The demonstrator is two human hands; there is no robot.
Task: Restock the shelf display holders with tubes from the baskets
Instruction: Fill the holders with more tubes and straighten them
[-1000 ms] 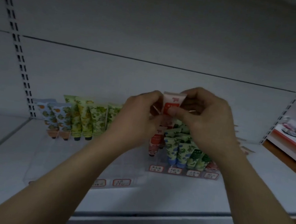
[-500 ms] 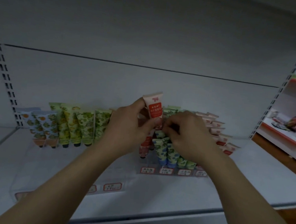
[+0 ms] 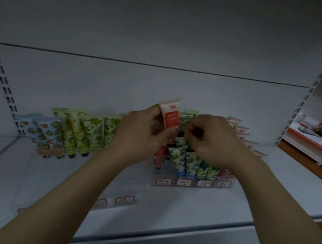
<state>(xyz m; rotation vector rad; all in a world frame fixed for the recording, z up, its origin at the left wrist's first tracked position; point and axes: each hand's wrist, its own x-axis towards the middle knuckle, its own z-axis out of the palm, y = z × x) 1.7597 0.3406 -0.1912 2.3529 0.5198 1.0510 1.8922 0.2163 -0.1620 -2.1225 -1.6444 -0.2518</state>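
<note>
Head camera: I look down at one white shelf with a white back wall. Both my bare arms reach in over the front edge.
Left hand: it grips a pink tube that has a red label. My thumb lies low across the front of it.
Pink tube: it is upright in the air with its flat end on top. It is near the back edge of the shelf, about the middle, over the left end of the right holder.
Right hand: the fingers are curled in. The tips poke down among the tops of the tubes just beside the pink tube. I cannot tell if they pinch one.
Right holder: it is clear and sits a little right of the middle of the shelf. Four small red-edged tags run along its front.
Inside the right holder: a red tube stands at the left end. Next come blue leafy tubes, then dark green tubes. A row of pale pink tubes runs along the right end, toward the back.
Left holder: it is clear too, and its front is close to the front edge of the shelf. My left arm hides part of it.
Inside the left holder: blue tubes with orange fruit stand at the back left. Yellow-green tubes stand right beside them, caps down.
Far right: another shelf with a red edge holds packets, too blurry to name.
</note>
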